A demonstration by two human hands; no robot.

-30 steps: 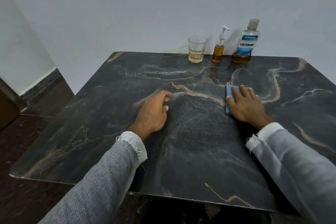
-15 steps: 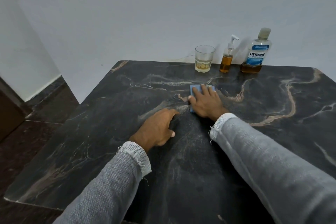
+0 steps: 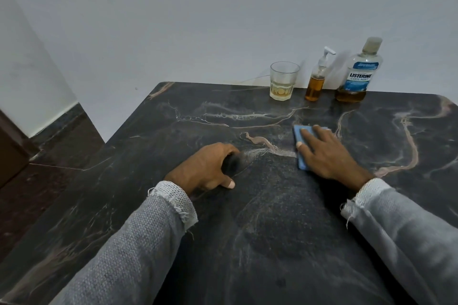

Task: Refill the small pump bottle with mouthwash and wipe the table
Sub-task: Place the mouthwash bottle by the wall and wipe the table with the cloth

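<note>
Mouthwash wiping is going on now, and the small clear pump bottle with brown-gold liquid [image 3: 316,82] is standing at the upper right of the frame, at the far edge of the dark marble-look table [image 3: 247,242]. It is sitting between the short clear glass tumbler [image 3: 283,81] and the big clear mouthwash bottle with the blue label [image 3: 357,72]. The pump is on, and the liquid is reaching about halfway up, so the filling part is looking done.

The right hand [image 3: 327,153] is pressing flat on the folded blue cloth [image 3: 303,146], fingers straight and spread. Half a second ago this hand and cloth were sitting more to the middle of the frame, right by the left hand. Now they are sliding back out to the right, where they were a second ago. So the hand is rubbing side to side over the same patch.

The left hand [image 3: 208,168] is resting on the table at the middle of the frame, fingers loosely curled and holding nothing. It is barely moving.

The near part of the table is not wiped yet, I think, so more rubbing is coming.
</note>
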